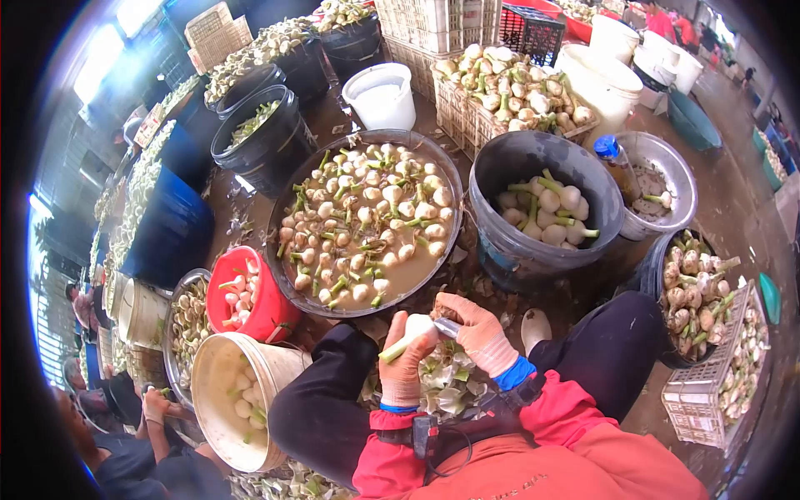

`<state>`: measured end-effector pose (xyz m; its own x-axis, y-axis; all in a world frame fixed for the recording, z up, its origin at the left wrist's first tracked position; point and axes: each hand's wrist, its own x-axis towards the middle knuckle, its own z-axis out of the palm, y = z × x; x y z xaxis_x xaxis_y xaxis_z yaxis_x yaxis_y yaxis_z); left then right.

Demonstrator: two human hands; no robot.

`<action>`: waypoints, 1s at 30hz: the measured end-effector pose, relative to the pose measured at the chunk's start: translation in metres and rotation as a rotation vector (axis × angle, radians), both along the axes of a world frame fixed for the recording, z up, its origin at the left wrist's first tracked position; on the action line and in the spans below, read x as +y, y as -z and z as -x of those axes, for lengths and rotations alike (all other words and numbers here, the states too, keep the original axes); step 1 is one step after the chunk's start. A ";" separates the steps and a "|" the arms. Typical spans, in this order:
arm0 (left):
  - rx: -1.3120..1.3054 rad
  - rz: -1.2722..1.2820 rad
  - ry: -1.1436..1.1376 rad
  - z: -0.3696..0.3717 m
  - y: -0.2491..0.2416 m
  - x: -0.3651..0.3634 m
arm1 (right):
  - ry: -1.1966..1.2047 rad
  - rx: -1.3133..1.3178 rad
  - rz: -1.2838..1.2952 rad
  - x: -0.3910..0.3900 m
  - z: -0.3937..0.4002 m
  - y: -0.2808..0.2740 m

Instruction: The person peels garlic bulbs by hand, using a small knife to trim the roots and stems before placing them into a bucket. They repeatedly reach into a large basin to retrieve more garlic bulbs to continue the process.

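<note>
My left hand (401, 360), in an orange-tinted glove, is closed around a white garlic bulb (420, 327) whose cut green stem points down to the left. My right hand (481, 332), gloved alike, grips a small knife (447, 327); its metal blade lies against the root end of the bulb. The handle is hidden in the fingers. Below both hands, between my knees, is a heap of peeled garlic skins (450, 375). Just ahead, a wide dark basin (454, 229) holds many garlic bulbs in muddy water.
A dark bucket (500, 242) with peeled bulbs stands ahead right, beside a metal pot (679, 212). At left are a red bucket (279, 312) and a cream bucket (287, 362) with garlic. Crates (700, 408) of garlic stand right and behind. Another person's hand (155, 406) shows lower left.
</note>
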<state>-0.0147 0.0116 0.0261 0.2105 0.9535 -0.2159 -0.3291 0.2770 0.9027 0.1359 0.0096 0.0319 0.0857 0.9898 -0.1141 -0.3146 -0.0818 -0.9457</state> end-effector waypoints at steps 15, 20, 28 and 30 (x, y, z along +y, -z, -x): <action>-0.291 0.392 -0.457 -0.016 0.059 -0.007 | -0.130 -0.883 0.099 0.001 0.033 0.041; -0.299 0.499 -0.320 -0.005 0.050 -0.011 | 0.055 -0.948 0.344 0.004 -0.008 0.096; -0.278 0.571 -0.536 -0.008 0.070 -0.006 | -0.009 -0.645 -0.041 -0.005 0.022 0.066; -0.282 0.582 -0.538 -0.016 0.070 -0.011 | -0.084 -0.810 0.075 -0.009 0.035 0.068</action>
